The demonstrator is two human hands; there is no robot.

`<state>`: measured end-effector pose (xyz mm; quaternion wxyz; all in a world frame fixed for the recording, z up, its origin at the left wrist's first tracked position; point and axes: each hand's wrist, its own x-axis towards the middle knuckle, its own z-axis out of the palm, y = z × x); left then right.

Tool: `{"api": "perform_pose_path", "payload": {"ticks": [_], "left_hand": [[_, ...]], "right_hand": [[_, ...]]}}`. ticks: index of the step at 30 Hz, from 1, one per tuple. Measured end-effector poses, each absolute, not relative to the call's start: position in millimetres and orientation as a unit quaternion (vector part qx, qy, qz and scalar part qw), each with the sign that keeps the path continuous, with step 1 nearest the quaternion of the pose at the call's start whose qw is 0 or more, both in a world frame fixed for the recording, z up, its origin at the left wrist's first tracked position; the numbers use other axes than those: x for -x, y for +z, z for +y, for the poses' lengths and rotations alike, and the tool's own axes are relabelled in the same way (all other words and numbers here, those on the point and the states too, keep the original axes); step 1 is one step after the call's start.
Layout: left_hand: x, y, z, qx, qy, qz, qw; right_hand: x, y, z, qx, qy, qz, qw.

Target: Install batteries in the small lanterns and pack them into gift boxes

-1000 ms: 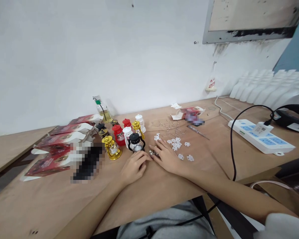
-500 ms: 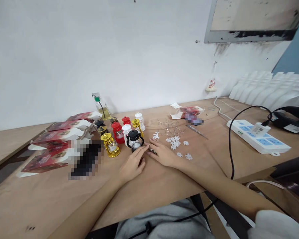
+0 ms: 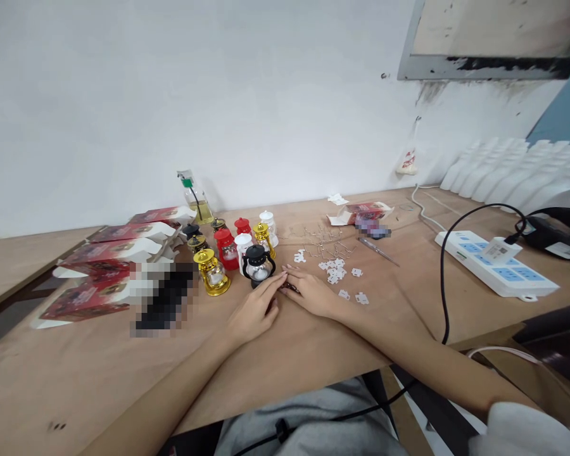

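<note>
My left hand (image 3: 255,313) lies on the table with its fingers stretched out together, the tips meeting those of my right hand. Just beyond them stands a small black lantern (image 3: 258,265) with a clear globe, close to my left fingertips. My right hand (image 3: 311,291) rests flat, fingers extended to the left. A small dark shiny object (image 3: 291,287) shows by its thumb side, mostly covered, and its kind is unclear. Behind the black lantern cluster more small lanterns: a gold one (image 3: 211,272), a red one (image 3: 227,248), a white one (image 3: 243,247) and several others.
White cut-out pieces (image 3: 335,271) and bent wires (image 3: 330,244) lie right of the lanterns. Further right are a screwdriver-like tool (image 3: 379,251), an opened red box (image 3: 361,212) and a power strip (image 3: 498,263) with a black cable. Red boxes (image 3: 118,253) and a bottle (image 3: 198,206) stand left.
The camera view has shifted slightly, so the scene sits a little differently. Both hands stay nearly still, fingertips together beside the black lantern.
</note>
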<state>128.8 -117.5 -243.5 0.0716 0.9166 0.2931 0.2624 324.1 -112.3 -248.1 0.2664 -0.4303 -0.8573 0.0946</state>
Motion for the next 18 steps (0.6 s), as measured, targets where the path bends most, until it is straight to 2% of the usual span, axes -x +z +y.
{"api": "perform_pose_path", "payload": {"ticks": [7,18], "left_hand": [[-130,-246,-118,-0.919,0.240,0.305,0.071],[-129,-247,-121,-0.927,0.222,0.282,0.108]], "right_hand": [[-327,-241,-123,0.472,0.098,-0.847,0.222],[-357,-233,-130,0.444,0.131,-0.855,0.232]]}}
